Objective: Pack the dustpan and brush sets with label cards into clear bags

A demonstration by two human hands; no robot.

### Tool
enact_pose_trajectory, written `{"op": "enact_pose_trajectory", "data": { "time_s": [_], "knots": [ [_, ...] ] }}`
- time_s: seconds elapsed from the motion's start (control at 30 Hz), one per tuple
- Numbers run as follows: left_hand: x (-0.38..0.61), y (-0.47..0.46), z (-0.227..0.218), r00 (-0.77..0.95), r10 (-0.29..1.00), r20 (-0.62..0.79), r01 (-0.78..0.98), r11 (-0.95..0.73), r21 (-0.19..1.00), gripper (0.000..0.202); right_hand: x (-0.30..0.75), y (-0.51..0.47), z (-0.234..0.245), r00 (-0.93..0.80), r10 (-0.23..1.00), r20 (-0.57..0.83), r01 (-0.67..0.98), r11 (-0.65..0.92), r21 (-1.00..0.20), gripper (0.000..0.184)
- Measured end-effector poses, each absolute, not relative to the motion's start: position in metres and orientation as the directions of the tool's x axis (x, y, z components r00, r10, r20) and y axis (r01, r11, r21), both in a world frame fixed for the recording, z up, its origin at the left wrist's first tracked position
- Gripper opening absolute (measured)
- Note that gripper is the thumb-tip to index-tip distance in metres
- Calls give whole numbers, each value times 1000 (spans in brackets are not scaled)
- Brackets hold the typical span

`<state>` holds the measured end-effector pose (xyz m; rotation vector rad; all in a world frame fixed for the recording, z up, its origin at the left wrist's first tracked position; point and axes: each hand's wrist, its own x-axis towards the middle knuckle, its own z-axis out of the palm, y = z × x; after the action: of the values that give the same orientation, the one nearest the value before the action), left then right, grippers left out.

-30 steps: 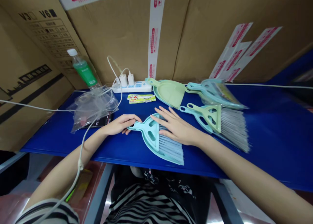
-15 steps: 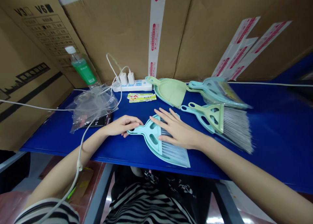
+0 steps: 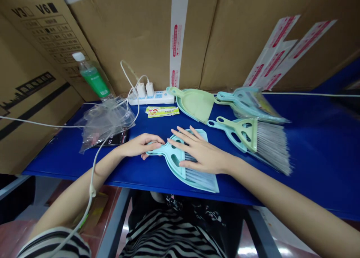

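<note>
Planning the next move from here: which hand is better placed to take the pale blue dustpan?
Probably the left hand: its fingers curl at the dustpan's handle, suiting a grip. The right hand lies spread flat across the pale blue dustpan and brush bristles, better for steadying it.

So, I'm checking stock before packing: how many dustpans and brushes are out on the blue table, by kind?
Dustpans, green dustpan and aqua dustpans: 3
Brushes, aqua brush and grey-bristled green brush: 2
Bagged pack, contents unclear: 1
Total: 6
</note>
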<state>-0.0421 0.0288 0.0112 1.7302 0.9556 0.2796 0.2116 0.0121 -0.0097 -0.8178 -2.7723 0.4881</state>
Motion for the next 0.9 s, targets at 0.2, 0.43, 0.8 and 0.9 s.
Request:
{"op": "enact_pose_trajectory", "data": {
  "time_s": [0.2,0.43,0.8,0.9],
  "knots": [
    [-43,30,9,657,706,-264,448,-84,890,36,210,10,-9,-828,551,107,487,800,-350,64],
    [-42,30,10,676,696,-244,391,-58,918,31,208,13,-11,-850,509,133,440,827,-349,64],
    [-43,30,8,697,681,-223,361,-64,930,28,207,16,-16,-862,489,136,423,840,-338,67],
    [-44,31,7,699,681,-220,361,-71,930,29,207,17,-19,-864,476,164,402,849,-344,67]
  ]
}}
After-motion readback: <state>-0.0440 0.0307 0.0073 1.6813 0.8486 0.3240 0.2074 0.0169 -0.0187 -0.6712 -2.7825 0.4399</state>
